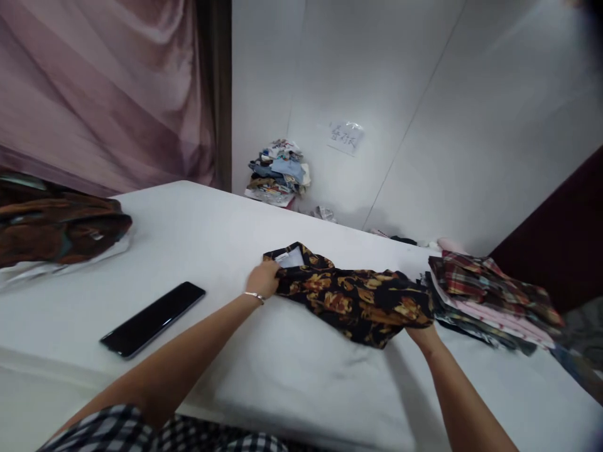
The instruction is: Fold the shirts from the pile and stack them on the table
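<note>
A dark shirt with a gold and brown floral print (351, 301) is stretched between my two hands over the white table. Its collar, with a pale label inside, points up and to the left. My left hand (264, 279), a silver bracelet at the wrist, is closed on the shirt by the collar end. At the other end, my right hand (423, 336) reaches under the cloth and bears it up; its fingers are hidden beneath the fabric. Just right of it lies a stack of folded shirts (490, 307), with a red plaid one on top.
On the white table (179, 232), a black phone (153, 319) lies left of my left arm. Brown clothing (61, 229) is heaped at the far left. Behind the table, a clothes pile (279, 169) stands against the wall beneath a handwritten paper sign (345, 137).
</note>
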A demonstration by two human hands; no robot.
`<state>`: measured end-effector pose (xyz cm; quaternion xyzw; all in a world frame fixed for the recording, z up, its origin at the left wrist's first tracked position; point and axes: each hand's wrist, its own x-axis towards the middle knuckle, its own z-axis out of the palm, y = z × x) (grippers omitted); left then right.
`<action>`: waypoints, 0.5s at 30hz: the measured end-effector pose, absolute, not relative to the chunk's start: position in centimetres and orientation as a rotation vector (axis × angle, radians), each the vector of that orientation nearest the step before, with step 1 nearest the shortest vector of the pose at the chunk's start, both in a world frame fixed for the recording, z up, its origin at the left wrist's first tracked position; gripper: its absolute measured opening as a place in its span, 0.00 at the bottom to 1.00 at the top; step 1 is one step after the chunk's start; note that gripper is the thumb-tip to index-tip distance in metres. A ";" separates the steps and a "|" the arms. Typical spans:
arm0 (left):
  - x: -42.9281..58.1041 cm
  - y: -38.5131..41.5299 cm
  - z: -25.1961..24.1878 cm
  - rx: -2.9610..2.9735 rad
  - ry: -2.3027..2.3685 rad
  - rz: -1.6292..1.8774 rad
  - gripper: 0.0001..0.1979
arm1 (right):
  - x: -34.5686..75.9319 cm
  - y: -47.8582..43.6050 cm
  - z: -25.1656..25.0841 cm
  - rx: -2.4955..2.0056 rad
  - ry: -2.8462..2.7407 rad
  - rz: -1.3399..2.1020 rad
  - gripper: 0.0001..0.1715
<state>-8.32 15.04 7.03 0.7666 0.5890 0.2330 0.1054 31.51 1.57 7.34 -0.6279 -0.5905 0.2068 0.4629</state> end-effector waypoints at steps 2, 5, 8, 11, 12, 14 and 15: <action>-10.4 14.5 7.9 2.234 1.822 0.775 0.15 | 32.4 -0.1 8.2 -1.618 -1.548 0.473 0.11; -14.0 13.2 7.9 2.191 1.890 0.889 0.14 | 33.6 -3.2 9.5 -1.775 -1.774 0.608 0.09; -16.5 11.2 6.5 2.136 1.838 0.939 0.11 | 34.8 -4.9 11.9 -1.871 -1.837 0.838 0.12; -17.1 8.8 5.4 1.954 1.824 1.016 0.17 | 35.0 -3.7 15.2 -1.877 -1.626 0.465 0.16; -16.9 8.0 5.4 1.853 1.822 1.061 0.22 | 34.4 -2.6 16.1 -1.814 -1.542 0.306 0.17; -16.4 6.7 5.6 1.516 1.762 1.163 0.31 | 31.7 0.7 17.3 -1.622 -1.472 0.185 0.18; -16.1 6.2 5.9 1.290 1.682 1.195 0.35 | 29.8 2.8 17.5 -1.533 -1.499 0.261 0.19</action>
